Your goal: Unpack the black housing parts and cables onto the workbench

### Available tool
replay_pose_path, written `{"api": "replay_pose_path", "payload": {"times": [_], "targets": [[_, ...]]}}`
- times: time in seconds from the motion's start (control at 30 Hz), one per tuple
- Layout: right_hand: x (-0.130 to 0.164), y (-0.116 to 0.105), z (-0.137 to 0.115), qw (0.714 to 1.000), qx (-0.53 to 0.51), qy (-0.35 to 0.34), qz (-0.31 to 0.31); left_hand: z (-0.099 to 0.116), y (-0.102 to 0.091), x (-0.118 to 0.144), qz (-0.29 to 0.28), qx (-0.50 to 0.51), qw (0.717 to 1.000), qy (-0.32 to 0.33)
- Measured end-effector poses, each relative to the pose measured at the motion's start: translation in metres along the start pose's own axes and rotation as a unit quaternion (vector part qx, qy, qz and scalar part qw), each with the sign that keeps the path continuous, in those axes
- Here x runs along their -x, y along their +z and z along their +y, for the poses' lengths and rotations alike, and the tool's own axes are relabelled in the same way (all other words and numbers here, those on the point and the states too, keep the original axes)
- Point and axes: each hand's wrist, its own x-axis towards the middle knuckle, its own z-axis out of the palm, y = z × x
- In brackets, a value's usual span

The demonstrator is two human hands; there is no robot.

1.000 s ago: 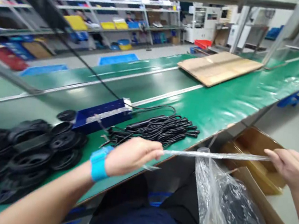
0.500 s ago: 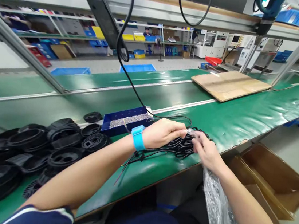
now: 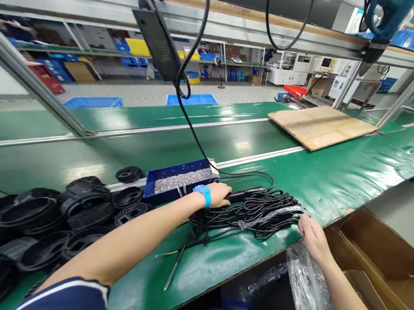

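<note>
Hands (image 3: 220,196) (image 3: 313,236) on black cables (image 3: 260,214), labels seemingly illegible.

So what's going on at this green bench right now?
A person sits at a long green workbench. Their left hand rests on a black corded tool lying beside a blue tray of small metal parts. Their right hand is at the bench edge, touching a bundle of black cables with a clear plastic strip on it. A clear plastic bag hangs below that hand, black plastic rings are piled at the left, and an open cardboard box stands at the right.
</note>
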Motion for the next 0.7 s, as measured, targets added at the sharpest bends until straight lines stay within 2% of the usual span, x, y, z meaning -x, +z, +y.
{"api": "replay_pose_path", "payload": {"times": [0.1, 0.23, 0.3, 0.37, 0.43, 0.53, 0.6, 0.7], "targets": [[-0.003, 0.009, 0.009, 1.000, -0.005, 0.016, 0.014, -0.002, -0.008, -0.025, 0.025, 0.003, 0.999, -0.029], [-0.004, 0.011, 0.014, 0.999, -0.002, 0.024, 0.027, 0.001, -0.027, -0.068, 0.039, 0.016, 0.995, -0.088], [0.001, 0.006, 0.012, 0.999, 0.014, 0.032, 0.042, 0.010, -0.038, -0.077, 0.043, 0.029, 0.996, -0.076], [0.010, 0.000, 0.008, 0.997, 0.043, 0.035, 0.053, 0.022, -0.043, -0.075, 0.032, 0.049, 0.998, -0.019], [0.020, -0.002, 0.003, 0.995, 0.092, 0.008, 0.041, 0.034, -0.044, -0.063, -0.014, 0.073, 0.995, 0.067], [0.032, 0.005, -0.002, 0.981, 0.169, -0.084, -0.036, 0.050, -0.035, -0.043, -0.086, 0.113, 0.966, 0.216], [0.033, 0.016, -0.002, 0.966, 0.213, -0.132, -0.068, 0.058, -0.028, -0.033, -0.068, 0.129, 0.952, 0.269], [0.027, 0.031, 0.001, 0.946, 0.271, -0.171, -0.055, 0.071, -0.021, -0.023, 0.019, 0.097, 0.963, 0.251]]}}
